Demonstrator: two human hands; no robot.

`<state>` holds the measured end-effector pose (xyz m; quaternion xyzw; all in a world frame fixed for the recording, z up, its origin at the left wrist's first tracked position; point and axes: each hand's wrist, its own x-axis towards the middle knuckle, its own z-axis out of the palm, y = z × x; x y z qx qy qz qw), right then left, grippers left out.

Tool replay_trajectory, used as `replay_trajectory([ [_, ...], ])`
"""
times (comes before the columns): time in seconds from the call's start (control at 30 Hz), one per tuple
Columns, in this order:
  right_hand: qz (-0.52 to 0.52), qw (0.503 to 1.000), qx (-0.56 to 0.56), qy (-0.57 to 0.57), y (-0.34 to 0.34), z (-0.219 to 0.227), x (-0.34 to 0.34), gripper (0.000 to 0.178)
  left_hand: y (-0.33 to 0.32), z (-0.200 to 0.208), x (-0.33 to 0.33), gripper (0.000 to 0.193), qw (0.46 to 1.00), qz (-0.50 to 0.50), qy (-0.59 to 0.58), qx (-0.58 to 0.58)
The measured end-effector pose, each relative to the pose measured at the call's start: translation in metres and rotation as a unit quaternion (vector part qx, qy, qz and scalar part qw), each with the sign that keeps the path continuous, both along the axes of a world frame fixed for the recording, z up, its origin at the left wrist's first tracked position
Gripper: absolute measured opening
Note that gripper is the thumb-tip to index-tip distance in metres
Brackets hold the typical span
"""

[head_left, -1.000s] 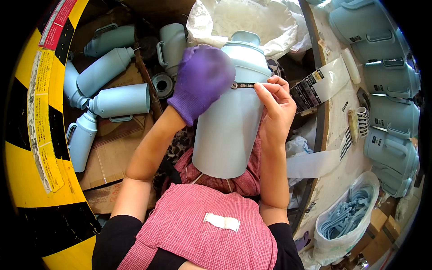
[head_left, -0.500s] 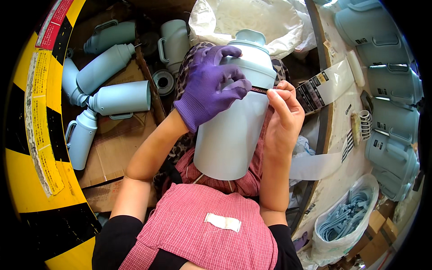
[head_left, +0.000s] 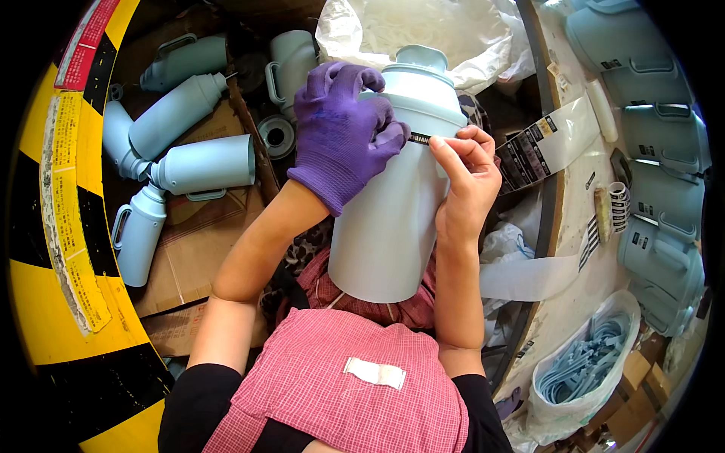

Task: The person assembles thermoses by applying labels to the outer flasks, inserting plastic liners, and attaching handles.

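Observation:
A pale blue thermos flask body (head_left: 385, 226) stands tilted on my lap, its narrow spout end away from me. My left hand (head_left: 340, 136), in a purple knitted glove, is closed on the upper left side of the flask with its fingers curled. A small black label strip (head_left: 419, 138) with light print lies across the flask just below the shoulder rim. The left thumb and index finger are at the strip's left end. My bare right hand (head_left: 470, 170) has its thumb and fingertips pinched at the strip's right end; the exact contact is partly hidden.
Several blue flask bodies (head_left: 204, 164) lie on cardboard at left. A yellow-black striped edge (head_left: 68, 302) curves beside them. The bench (head_left: 563, 272) at right bears a label sheet (head_left: 547, 143), a label roll (head_left: 619, 208) and handled flasks (head_left: 657, 257). A bag of blue straps (head_left: 581, 362) stands near.
Both hands have shifted a little to the left along with the label strip. The right fingertips now cover a spot further left on the flask.

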<state>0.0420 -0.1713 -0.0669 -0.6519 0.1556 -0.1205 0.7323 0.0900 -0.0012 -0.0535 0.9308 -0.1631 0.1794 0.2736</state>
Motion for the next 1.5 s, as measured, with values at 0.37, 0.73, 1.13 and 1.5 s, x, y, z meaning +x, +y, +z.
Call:
replay_trajectory([
  [0.37,0.013,0.989,0.146,-0.015,-0.015,-0.020,0.001,0.044,0.053,-0.036,0.019,0.058,0.961,0.005,0.275,-0.005],
  [0.73,0.090,0.987,-0.078,0.105,-0.173,0.036,-0.195,0.019,0.064,-0.006,0.071,0.069,0.916,-0.328,0.231,0.011],
  [1.13,0.256,0.576,-0.445,0.636,-0.201,-0.127,-0.551,0.034,-0.056,0.056,0.125,0.060,0.797,-0.363,0.483,0.020],
  [1.5,0.184,0.807,0.113,0.550,-0.122,-0.105,-0.515,0.085,0.027,0.066,0.082,0.026,0.854,-0.292,0.401,-0.155],
])
